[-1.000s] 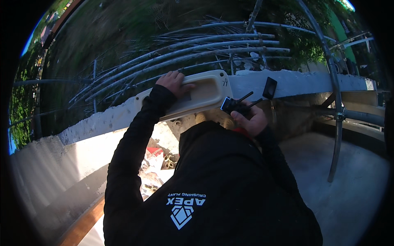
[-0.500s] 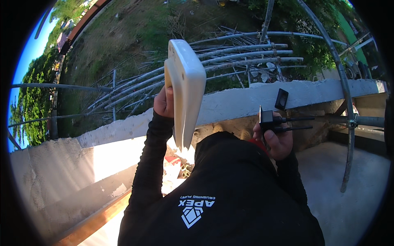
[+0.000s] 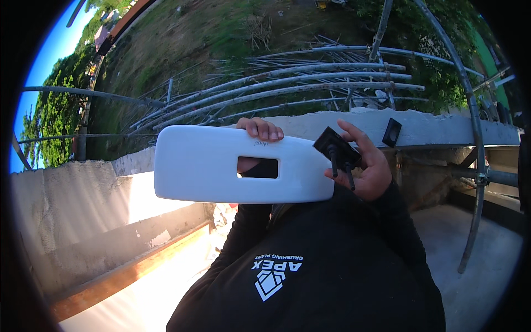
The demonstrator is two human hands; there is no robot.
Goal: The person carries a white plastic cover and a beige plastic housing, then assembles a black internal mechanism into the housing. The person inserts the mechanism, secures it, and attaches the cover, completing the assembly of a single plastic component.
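A white ceramic toilet tank lid point(image 3: 196, 166) with a rectangular cutout is held in front of my body, its glossy top facing me. My left hand point(image 3: 260, 129) grips it from behind, fingers curled over the far edge. By the lid's right end, my right hand point(image 3: 371, 166) holds a black flush button point(image 3: 338, 144) with two threaded rods pointing towards me. The button is just beside or touching the lid's corner; I cannot tell which. A small black rectangular frame point(image 3: 391, 131) rests on the concrete ledge beyond my right hand.
The rough concrete ledge point(image 3: 437, 128) runs across ahead of me. A metal scaffold pipe point(image 3: 474, 116) stands at the right, joined to a horizontal one point(image 3: 500, 177). Beyond the ledge, several long pipes point(image 3: 298, 74) lie over grassy ground below. A plank point(image 3: 133, 271) is at lower left.
The lid has turned from edge-on to its top facing me and now lies lengthwise across. My right hand has moved left to its end, tilting the flush button so its rods point down.
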